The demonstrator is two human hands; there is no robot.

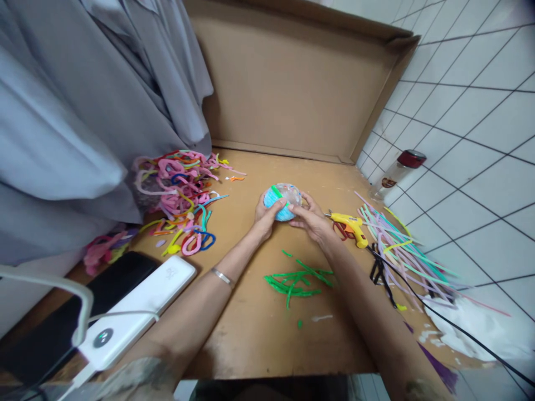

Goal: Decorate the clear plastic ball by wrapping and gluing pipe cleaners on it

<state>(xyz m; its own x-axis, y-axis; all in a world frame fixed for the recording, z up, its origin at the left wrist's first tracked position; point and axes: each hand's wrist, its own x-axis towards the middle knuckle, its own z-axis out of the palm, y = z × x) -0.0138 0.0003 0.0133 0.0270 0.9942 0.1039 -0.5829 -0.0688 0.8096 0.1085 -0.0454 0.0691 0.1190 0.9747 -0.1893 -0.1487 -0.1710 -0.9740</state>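
Over the middle of the table I hold a round ball (272,210) between both hands. Light blue fuzzy strips cover its left part, a bright green strip crosses it, and the right part looks clear. My left hand (264,218) grips its left side, thumb on the front. On the other side my right hand (312,220) closes around the edge, with the thumb near the green strip's lower end. The undersides of the fingers are hidden. Cut green pipe cleaners (292,284) lie loose on the table below the hands.
Tangled colourful pipe cleaners (179,184) are heaped at left, near a white power bank (137,312). At right are a yellow glue gun (350,227) with its cord, dark red-handled scissors (341,231), long pastel pipe cleaners (401,250) and a red-lidded jar (395,175). A cardboard panel (288,78) stands behind.
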